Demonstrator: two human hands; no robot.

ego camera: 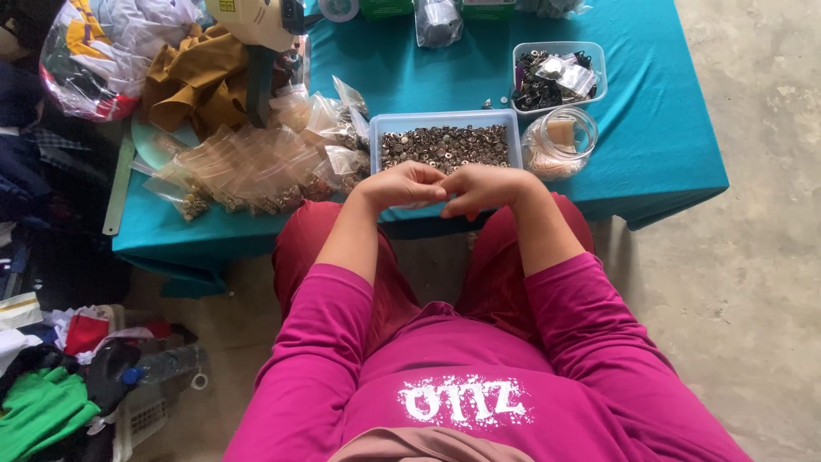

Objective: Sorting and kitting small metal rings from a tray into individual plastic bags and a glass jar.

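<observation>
Both hands, left hand and right hand, pinch together over the tray; contents unseen. Risk: small fasteners slip, dropping floorward.

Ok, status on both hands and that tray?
Left hand and right hand together, fingers curled, contents hidden. Pale blue plastic tray of small metal parts just beyond. Nothing between.

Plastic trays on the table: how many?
2. One tray of small metal parts sits just beyond the hands; a smaller tray lies farther right. Others may be hidden under the bags.
</observation>
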